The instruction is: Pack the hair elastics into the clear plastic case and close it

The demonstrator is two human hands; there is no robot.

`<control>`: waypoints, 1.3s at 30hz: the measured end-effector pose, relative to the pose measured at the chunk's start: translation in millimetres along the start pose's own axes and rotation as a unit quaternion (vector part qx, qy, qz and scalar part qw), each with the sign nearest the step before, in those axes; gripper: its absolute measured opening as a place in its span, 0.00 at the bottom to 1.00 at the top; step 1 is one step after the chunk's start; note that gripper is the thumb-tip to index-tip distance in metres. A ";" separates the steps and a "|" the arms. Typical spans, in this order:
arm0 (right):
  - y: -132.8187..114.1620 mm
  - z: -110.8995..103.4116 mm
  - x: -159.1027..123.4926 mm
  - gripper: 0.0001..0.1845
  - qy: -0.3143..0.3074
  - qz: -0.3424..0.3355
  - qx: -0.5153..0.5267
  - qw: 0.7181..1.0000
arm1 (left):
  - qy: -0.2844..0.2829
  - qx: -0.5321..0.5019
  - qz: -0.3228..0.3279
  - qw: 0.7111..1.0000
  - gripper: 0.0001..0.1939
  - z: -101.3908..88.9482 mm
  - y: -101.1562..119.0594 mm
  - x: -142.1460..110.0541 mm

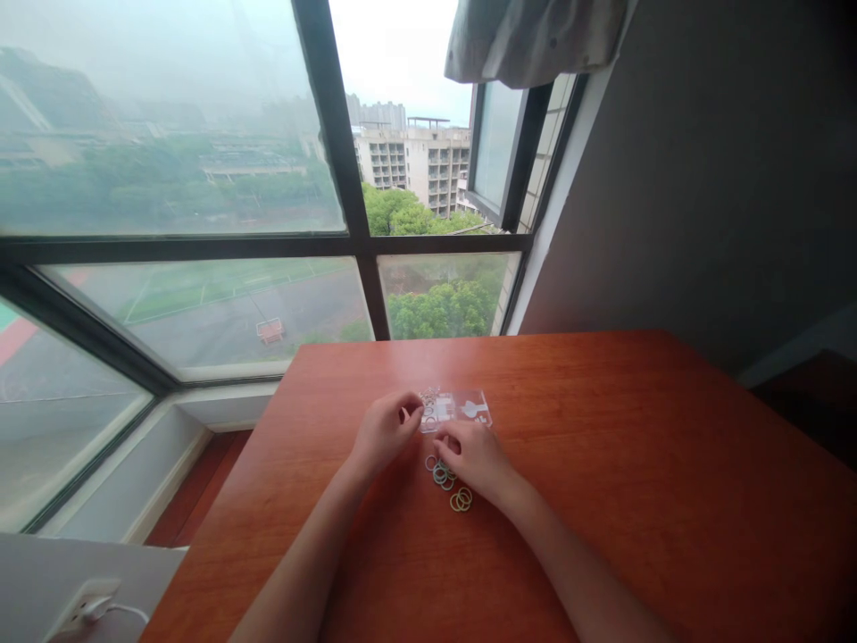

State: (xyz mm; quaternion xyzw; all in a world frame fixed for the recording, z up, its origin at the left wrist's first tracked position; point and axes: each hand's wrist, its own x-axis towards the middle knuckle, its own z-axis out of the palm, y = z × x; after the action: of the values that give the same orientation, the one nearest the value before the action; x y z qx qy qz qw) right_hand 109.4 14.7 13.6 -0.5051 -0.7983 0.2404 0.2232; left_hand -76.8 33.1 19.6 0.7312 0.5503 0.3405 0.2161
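Note:
A small clear plastic case (443, 409) lies on the table, with several small rings at its left end. My left hand (388, 430) is at the case's left side, thumb and fingers pinched together; whether a ring is between them is too small to see. Just in front of the case, my right hand (474, 454) has its fingertips pinched above a group of pale green rings (442, 474), and what they hold cannot be made out. Several yellowish rings (461, 500) overlap nearer to me, below the right hand. The rings look like thin hair ties.
The reddish-brown wooden table (622, 420) reaches to a large window with dark frames (361, 246). One window pane (495, 147) stands open beneath a grey curtain (536, 40). A wall socket with a white plug (94, 609) is at the lower left.

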 end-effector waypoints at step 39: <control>14.1 -14.9 6.1 0.08 0.114 0.018 0.055 0.992 | -0.071 -0.074 0.001 0.995 0.06 11.8 23.8 -2.9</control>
State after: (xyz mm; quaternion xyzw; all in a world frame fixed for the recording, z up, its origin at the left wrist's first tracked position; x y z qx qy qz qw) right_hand 125.8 28.0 17.4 -0.5303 -0.7438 0.2288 0.3365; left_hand -52.9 23.8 27.3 0.7361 0.5057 0.3276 0.3084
